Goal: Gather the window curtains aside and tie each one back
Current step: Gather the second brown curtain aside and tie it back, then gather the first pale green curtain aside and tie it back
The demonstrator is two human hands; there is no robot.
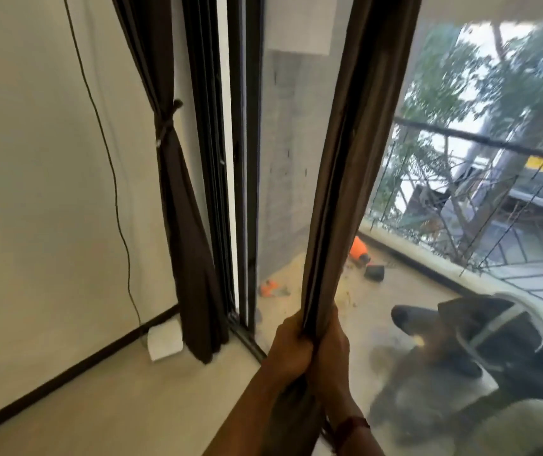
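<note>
A dark brown curtain (352,153) hangs in front of the glass, bunched into a narrow bundle. My left hand (291,350) and my right hand (332,353) both grip this bundle side by side near its lower part, fingers wrapped around the fabric. At the left, a second brown curtain (178,199) hangs by the wall, cinched at mid-height with a tie (164,126). Its lower end flares out and reaches the floor.
A black sliding door frame (230,159) stands between the two curtains. A thin cable (112,179) runs down the white wall to a white box (164,340) on the floor. Behind the glass are a balcony with orange items (358,248) and a dog (480,330).
</note>
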